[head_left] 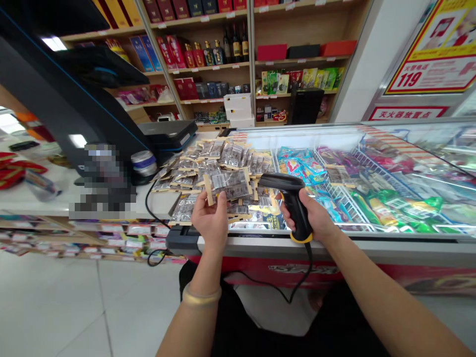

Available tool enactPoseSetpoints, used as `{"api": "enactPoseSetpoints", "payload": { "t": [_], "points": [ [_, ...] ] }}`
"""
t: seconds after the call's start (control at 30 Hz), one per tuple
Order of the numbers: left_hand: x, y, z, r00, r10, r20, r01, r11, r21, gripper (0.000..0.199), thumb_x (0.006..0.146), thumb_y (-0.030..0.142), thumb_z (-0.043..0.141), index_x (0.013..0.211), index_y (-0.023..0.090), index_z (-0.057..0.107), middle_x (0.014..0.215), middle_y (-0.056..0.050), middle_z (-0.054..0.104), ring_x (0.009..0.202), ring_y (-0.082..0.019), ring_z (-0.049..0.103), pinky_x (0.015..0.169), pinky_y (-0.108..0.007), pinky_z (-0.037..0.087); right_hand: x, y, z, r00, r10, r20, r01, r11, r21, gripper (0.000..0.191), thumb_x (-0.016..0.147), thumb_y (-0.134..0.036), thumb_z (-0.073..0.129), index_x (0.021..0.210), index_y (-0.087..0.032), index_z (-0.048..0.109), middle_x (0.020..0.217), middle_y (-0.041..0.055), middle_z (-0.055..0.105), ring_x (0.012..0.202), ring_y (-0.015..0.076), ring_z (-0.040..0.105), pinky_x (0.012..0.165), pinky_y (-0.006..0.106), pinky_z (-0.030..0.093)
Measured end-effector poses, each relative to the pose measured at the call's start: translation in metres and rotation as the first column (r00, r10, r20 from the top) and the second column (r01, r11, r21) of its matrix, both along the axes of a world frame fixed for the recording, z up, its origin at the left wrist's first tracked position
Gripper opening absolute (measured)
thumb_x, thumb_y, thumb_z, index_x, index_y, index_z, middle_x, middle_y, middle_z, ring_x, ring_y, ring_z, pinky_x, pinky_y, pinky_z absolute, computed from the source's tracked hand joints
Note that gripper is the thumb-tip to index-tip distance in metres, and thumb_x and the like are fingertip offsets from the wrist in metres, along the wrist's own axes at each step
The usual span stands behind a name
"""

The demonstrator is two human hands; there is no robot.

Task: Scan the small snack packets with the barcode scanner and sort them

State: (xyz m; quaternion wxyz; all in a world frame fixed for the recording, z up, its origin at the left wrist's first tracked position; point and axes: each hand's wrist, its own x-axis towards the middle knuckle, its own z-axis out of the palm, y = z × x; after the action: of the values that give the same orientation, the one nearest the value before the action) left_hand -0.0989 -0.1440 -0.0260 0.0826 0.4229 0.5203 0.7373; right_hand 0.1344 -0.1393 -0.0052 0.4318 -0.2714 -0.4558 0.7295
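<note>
Between the thumb and fingers of my left hand (210, 218) is a small clear snack packet (232, 185) with cream-coloured end strips and dark contents, its printed side facing me. My right hand (314, 215) is wrapped round the handle of a black and yellow barcode scanner (284, 183). The scanner's head points left toward the packet, with a small gap between them. Behind my left hand, a heap of similar packets (208, 153) lies on the freezer's glass top. From the scanner's grip a black cable (309, 263) hangs down in front of the freezer.
The chest freezer (372, 243) stretches right, with wire baskets of colourful frozen packs (405, 208) under glass. At left stands a white counter (152, 206) with a dark checkout screen (100, 67) and a round tub (144, 166). Shelves of boxes and bottles (236, 42) line the back.
</note>
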Motion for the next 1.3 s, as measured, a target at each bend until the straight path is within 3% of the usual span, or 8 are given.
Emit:
{"api": "enactPoseSetpoints", "payload": {
  "t": [0.07,0.23,0.43,0.7,0.87,1.3],
  "points": [
    [0.004,-0.004,-0.001,0.999,-0.043,0.028,0.044,0.999,-0.021,0.045,0.081,0.059,0.072,0.098,0.019,0.061,0.083,0.001,0.066,0.05,-0.007,0.057,0.049,-0.022,0.05,0.004,-0.001,-0.001,1.0,0.008,-0.008,-0.007,1.0,0.021,0.068,0.075,-0.078,0.068,0.106,-0.017,0.064,0.065,-0.0005,0.057,0.046,0.0116,0.049,0.04,0.024,0.04],
    [0.01,-0.006,0.009,0.997,-0.05,0.055,0.053,0.997,-0.064,0.04,0.085,0.058,0.066,0.096,0.02,0.058,0.066,0.006,0.056,0.042,-0.007,0.049,0.041,-0.02,0.043,0.015,-0.002,-0.004,0.998,0.007,-0.06,-0.006,1.0,0.025,0.063,0.076,-0.075,0.07,0.1,-0.017,0.064,0.065,-0.0008,0.057,0.045,0.0104,0.048,0.041,0.023,0.039],
    [0.033,0.012,0.027,0.992,-0.123,-0.039,0.12,0.99,-0.078,0.027,0.09,0.045,0.061,0.097,0.019,0.062,0.064,0.005,0.057,0.044,-0.008,0.049,0.043,-0.02,0.042,0.037,-0.008,-0.004,0.997,0.019,-0.073,-0.018,1.0,0.02,0.06,0.077,-0.073,0.071,0.096,-0.017,0.064,0.065,-0.0005,0.058,0.044,0.0098,0.049,0.04,0.022,0.04],
    [0.051,0.034,0.013,0.992,-0.106,-0.073,0.108,0.994,0.028,0.032,0.086,0.045,0.067,0.102,0.016,0.07,0.085,-0.004,0.073,0.069,-0.012,0.066,0.067,-0.023,0.056,0.06,-0.021,-0.009,0.998,0.029,-0.062,-0.034,0.997,-0.067,0.064,0.079,-0.074,0.069,0.102,-0.014,0.067,0.064,0.0005,0.06,0.041,0.0087,0.05,0.039,0.02,0.04],
    [0.046,0.034,0.011,0.99,-0.116,-0.075,0.116,0.993,-0.005,0.038,0.086,0.049,0.068,0.107,0.016,0.07,0.087,-0.005,0.073,0.075,-0.013,0.07,0.069,-0.024,0.058,0.057,-0.02,-0.007,0.994,0.112,0.01,-0.11,0.99,-0.093,0.068,0.077,-0.074,0.072,0.106,-0.012,0.067,0.062,0.0,0.059,0.041,0.0082,0.051,0.039,0.018,0.041],
    [0.045,0.034,0.009,0.995,-0.038,-0.089,0.045,0.996,0.08,0.043,0.085,0.053,0.07,0.103,0.014,0.07,0.078,-0.002,0.069,0.065,-0.01,0.064,0.062,-0.022,0.054,0.053,-0.016,-0.003,0.996,0.089,-0.014,-0.09,0.981,-0.17,0.067,0.073,-0.074,0.075,0.097,-0.012,0.066,0.06,-0.0007,0.06,0.04,0.0075,0.05,0.036,0.018,0.042]
  ]
}}
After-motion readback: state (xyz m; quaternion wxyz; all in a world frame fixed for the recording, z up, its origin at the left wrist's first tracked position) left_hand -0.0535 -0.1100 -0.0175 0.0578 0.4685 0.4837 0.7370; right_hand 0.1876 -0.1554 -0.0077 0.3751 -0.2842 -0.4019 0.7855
